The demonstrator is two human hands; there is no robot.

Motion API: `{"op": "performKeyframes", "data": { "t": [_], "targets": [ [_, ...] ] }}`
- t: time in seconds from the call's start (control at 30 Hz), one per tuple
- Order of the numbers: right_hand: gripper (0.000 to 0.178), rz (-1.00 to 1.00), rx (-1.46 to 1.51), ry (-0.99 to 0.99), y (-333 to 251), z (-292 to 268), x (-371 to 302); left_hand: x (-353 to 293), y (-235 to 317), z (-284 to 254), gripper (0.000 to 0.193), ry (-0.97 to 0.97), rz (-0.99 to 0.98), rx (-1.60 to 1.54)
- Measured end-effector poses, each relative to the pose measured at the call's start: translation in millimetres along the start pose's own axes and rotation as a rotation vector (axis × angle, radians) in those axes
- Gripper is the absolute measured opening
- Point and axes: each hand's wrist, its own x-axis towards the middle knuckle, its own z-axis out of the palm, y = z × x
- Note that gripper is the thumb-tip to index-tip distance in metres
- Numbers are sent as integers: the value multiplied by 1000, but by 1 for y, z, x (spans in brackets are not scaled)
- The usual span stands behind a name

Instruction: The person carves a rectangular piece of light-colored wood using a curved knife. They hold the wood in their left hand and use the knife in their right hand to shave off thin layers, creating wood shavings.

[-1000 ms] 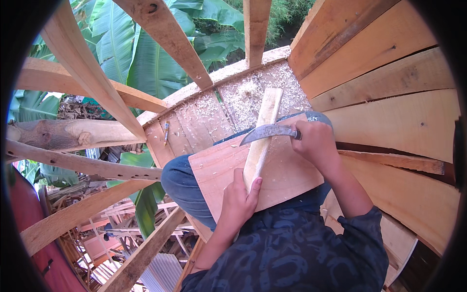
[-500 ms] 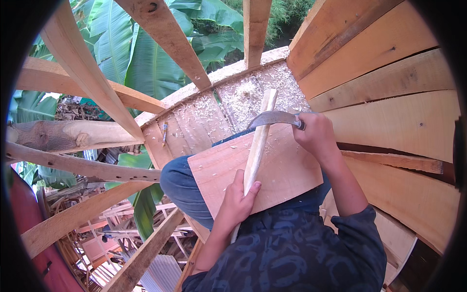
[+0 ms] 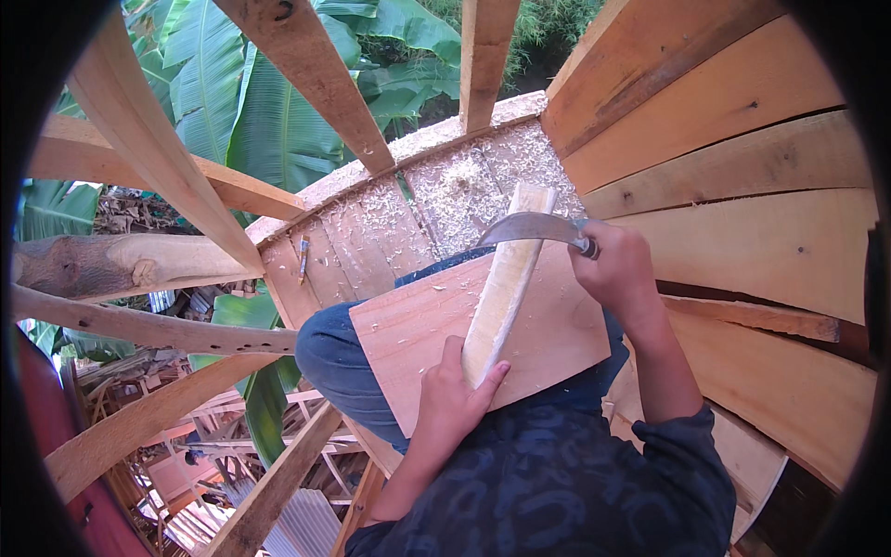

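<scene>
Head view looks down on a person seated with a flat wooden board [image 3: 548,325] across the lap; a long pale strip of wood [image 3: 506,283] lies on that board, running from near the person's body up and away, its far end reaching past the board's upper edge over a plank floor [image 3: 371,241] littered with wood shavings [image 3: 464,181]; the left hand [image 3: 455,395] is clenched around the near end of the strip, fingers wrapped over it and pressing it against the board; the right hand [image 3: 617,269] sits to the right of the strip's far end and grips the handle of a curved blade [image 3: 529,227]; the blade reaches leftward from that hand and crosses the strip near its upper end, lying on or just above it, though contact cannot be told for sure; the two hands are well apart, one at each end of the strip; a small tool [image 3: 303,258] lies on the floor planks to the left; slanting wooden beams [image 3: 306,74] frame the scene, with broad green leaves [image 3: 269,121] beyond them and wide planks [image 3: 742,158] rising at the right.
</scene>
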Motion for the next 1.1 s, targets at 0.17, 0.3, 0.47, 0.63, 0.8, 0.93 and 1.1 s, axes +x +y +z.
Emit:
{"op": "performKeyframes", "data": {
  "t": [0.17, 0.3, 0.47, 0.63, 0.8, 0.93, 1.1],
  "targets": [
    [15, -34, -95, -51, 14, 7, -3, 4, -2, 1, 45, 74, 24, 78],
    [15, 48, -204, -31, 26, 9, 7, 3, -5, 4, 43, 81, 43, 83],
    [21, 78, -207, 26, 35, 9, 16, 2, -7, 5, 43, 90, 53, 78],
    [20, 315, -217, 103, 58, -6, 38, -3, -10, 8, 45, 83, 85, 27],
    [21, 182, -63, -48, 20, -15, 2, 2, -10, 7, 46, 90, 69, 23],
    [20, 64, -151, -68, 16, 4, -4, 1, -8, 7, 43, 69, 0, 11],
    [21, 83, -198, 0, 33, 4, 16, 1, -11, 9, 45, 89, 61, 30]
  ]
}}
